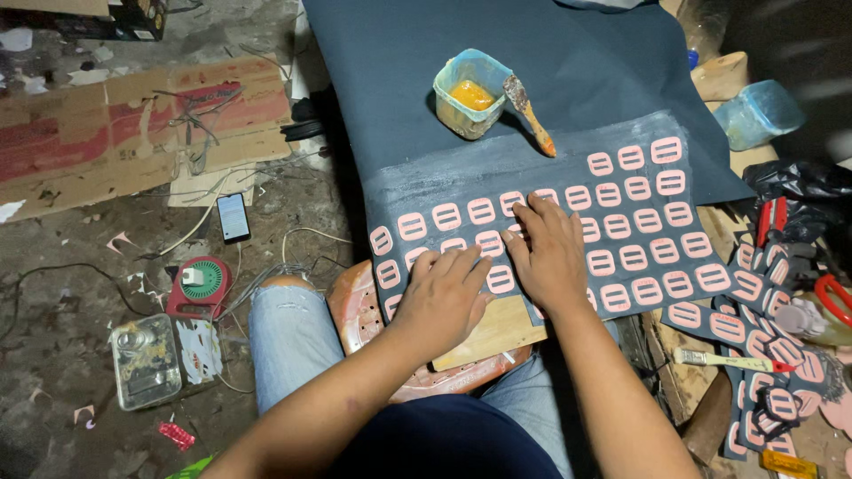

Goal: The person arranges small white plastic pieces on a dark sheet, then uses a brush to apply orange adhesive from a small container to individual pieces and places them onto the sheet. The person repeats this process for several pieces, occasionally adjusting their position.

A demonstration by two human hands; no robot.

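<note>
A: Where are the hands?

B: Both lie flat on the dark sheet point(568, 80), which rests on a board point(497, 333) across the lap. The left hand point(441, 297) sits at about 7 o'clock on the sheet, the right hand point(552, 253) just beside it toward 3 o'clock. Fingers point(532, 213) are spread and flat, pressing down on the pink pieces point(635, 257); they grip nothing.

A: How should that pressing go, in your view?

B: I'd press each piece evenly with flat pads, moving along one row at a time, so the edges seat and none slides out of line on the greyish coated band.

A: Which way does the sheet run?

B: Its long axis runs from the lap toward 12 o'clock, tilted slightly right. The rows of pieces cross it, rising toward 2 o'clock.

A: Anything else close by?

B: A tub point(472, 93) of yellow paste with a brush point(530, 113) leaning against it, at 12 o'clock from the hands.
</note>
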